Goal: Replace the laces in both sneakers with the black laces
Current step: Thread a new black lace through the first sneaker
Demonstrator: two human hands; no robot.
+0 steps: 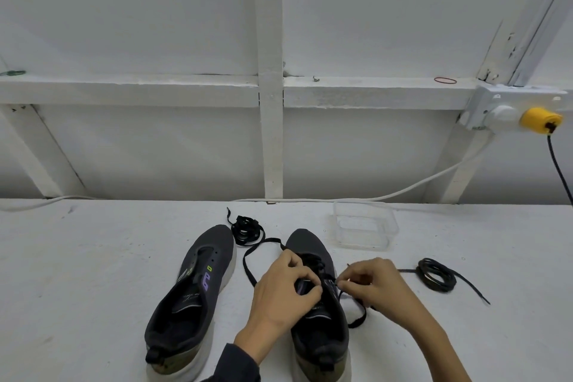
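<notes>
Two dark grey sneakers stand toes away from me on the white table. The left sneaker (pixel 192 295) has no lace in its eyelets. A black lace (pixel 252 260) runs through the right sneaker (pixel 319 335), with one end looping off to the left. My left hand (pixel 285 291) grips the right sneaker's upper at the eyelets. Beside those eyelets, my right hand (pixel 372 285) pinches the lace's other end. One coiled black lace (pixel 246 229) lies between the toes, and another coiled lace (pixel 437 277) lies to the right.
A clear plastic container (pixel 364 228) stands behind the right sneaker. A white cable (pixel 403 192) runs along the table's back edge to a wall socket (pixel 502 112) with a yellow plug (pixel 541 119). White wooden framing backs the table.
</notes>
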